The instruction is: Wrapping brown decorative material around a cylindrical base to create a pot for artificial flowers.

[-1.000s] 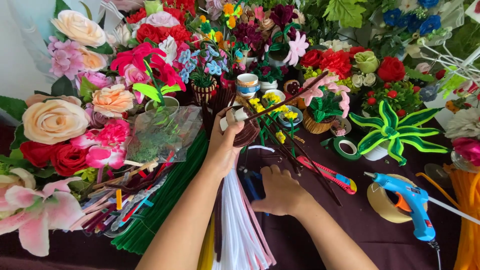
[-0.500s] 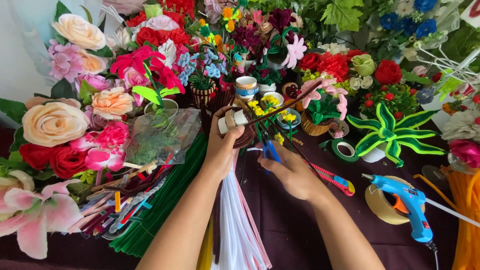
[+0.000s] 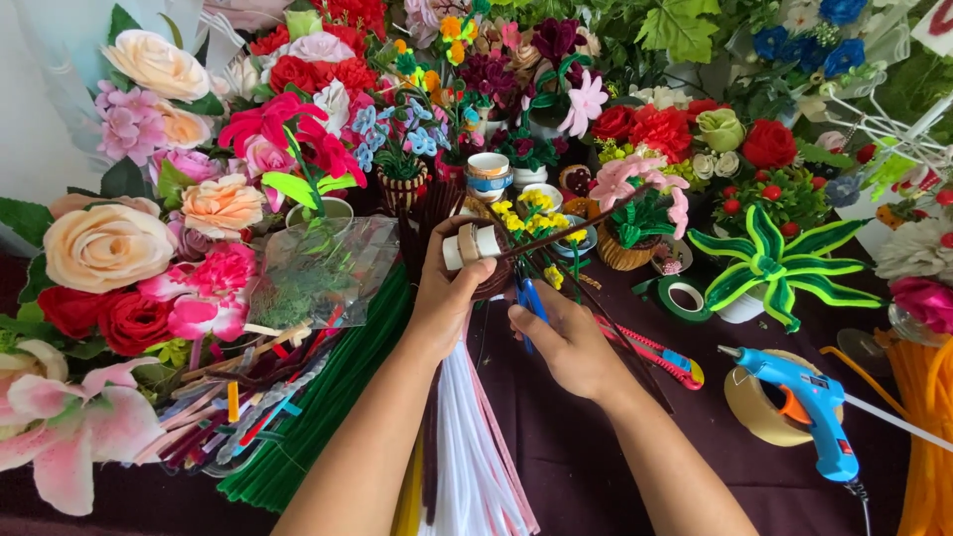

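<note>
Above the white pipe cleaners (image 3: 476,467), a small white roll (image 3: 475,245) with a stiff dark stem (image 3: 581,220), judged light and best gripped at its wrapped end, is clamped by the left hand (image 3: 447,298), while blue-handled scissors (image 3: 526,296) are clasped in the right hand (image 3: 566,342).

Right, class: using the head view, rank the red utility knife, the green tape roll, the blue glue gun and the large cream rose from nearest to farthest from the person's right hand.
Measured from the right hand:
1. Red utility knife, just to its right on the table.
2. Green tape roll, farther right and back.
3. Blue glue gun, far right, lying over a tan tape roll.
4. Large cream rose, far left.
</note>
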